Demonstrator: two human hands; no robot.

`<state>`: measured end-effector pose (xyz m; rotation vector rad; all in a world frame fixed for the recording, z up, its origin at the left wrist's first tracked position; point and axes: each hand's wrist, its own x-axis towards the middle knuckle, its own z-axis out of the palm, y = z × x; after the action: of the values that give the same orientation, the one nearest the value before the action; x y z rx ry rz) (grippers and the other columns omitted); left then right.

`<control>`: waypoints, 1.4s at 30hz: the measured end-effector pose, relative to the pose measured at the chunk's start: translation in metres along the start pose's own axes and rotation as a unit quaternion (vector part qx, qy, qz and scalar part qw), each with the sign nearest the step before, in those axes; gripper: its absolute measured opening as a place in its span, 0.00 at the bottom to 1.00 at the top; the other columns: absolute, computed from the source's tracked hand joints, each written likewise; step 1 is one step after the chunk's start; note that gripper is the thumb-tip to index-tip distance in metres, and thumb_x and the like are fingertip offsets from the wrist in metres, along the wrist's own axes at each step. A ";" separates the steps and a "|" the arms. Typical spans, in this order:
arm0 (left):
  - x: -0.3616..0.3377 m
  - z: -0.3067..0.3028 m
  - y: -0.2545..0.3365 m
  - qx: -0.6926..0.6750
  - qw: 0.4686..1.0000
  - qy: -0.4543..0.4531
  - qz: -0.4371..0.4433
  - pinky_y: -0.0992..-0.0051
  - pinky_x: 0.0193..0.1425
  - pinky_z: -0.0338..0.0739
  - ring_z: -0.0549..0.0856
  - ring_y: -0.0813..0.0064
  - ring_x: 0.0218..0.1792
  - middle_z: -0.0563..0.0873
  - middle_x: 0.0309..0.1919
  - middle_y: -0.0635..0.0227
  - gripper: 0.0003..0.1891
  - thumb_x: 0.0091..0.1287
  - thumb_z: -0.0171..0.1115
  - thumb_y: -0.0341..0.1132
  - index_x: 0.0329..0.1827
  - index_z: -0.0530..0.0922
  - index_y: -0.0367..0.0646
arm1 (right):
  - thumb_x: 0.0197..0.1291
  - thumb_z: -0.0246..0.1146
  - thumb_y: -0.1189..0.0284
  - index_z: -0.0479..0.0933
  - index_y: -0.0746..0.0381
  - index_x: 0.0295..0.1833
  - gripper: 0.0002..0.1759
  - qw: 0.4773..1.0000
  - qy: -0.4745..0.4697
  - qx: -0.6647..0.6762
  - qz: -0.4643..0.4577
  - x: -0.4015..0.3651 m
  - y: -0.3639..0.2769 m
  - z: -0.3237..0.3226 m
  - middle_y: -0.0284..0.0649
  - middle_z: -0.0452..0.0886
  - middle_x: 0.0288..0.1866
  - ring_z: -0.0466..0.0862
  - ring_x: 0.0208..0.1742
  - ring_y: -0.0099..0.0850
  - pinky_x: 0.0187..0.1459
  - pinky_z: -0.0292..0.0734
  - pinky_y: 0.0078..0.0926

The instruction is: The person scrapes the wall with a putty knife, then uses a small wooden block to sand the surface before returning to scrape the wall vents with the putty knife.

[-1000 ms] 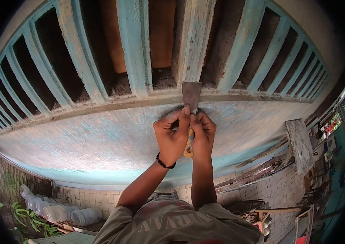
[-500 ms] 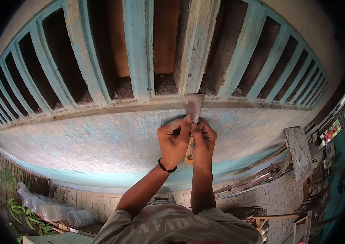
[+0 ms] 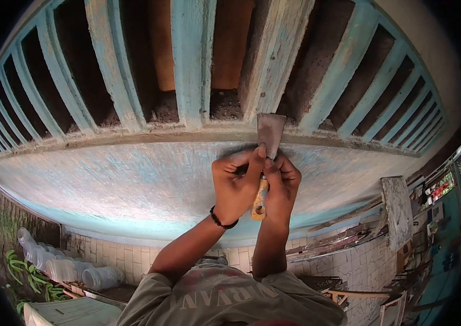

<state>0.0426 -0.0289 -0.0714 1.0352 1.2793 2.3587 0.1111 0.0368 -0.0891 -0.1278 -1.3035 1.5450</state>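
Both of my hands pinch a paint scraper (image 3: 271, 133) where its blade meets the handle. Its flat metal blade points up, its edge at the foot of a worn slat (image 3: 279, 60) by the ledge (image 3: 198, 133). The yellow, paint-stained handle hangs down between my palms. My left hand (image 3: 236, 182), with a dark beaded bracelet at the wrist, is closed with its thumb on the blade's lower part. My right hand (image 3: 280, 187) is closed round the neck from the other side. Behind them the wall (image 3: 132, 179) shows patchy, scraped blue paint.
Blue slats (image 3: 192, 65) with dark gaps stand in a row above the ledge. Clear plastic containers (image 3: 100, 277) lie at lower left by green plants (image 3: 26, 277). A weathered board (image 3: 397, 212) leans at right, near wood pieces on the tiled floor (image 3: 358, 271).
The scraper and both hands have shifted slightly right and up along the ledge, and the blade now tilts a little to the right. The camera view has also shifted slightly.
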 end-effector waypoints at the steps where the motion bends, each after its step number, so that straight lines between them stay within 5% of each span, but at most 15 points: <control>1: 0.000 0.000 -0.003 0.003 1.000 0.004 0.011 0.83 0.26 0.62 0.71 0.93 0.28 0.80 0.22 0.82 0.12 0.77 0.66 0.29 0.34 0.87 0.30 | 0.74 0.65 0.77 0.70 0.60 0.29 0.17 1.000 0.008 -0.011 0.002 -0.001 0.002 0.000 0.26 0.77 0.31 0.68 0.34 0.12 0.37 0.63 0.16; 42: -0.010 -0.009 -0.013 -0.024 1.000 0.010 0.000 0.82 0.30 0.68 0.75 0.92 0.28 0.85 0.24 0.77 0.13 0.78 0.65 0.30 0.33 0.87 0.32 | 0.73 0.63 0.80 0.70 0.63 0.28 0.16 0.999 0.028 -0.004 0.017 -0.018 0.005 0.006 0.27 0.79 0.31 0.72 0.35 0.13 0.38 0.68 0.17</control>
<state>0.0427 -0.0324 -0.0895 0.9983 1.2228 2.3937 0.1117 0.0208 -0.1000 -0.1974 -1.2685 1.5543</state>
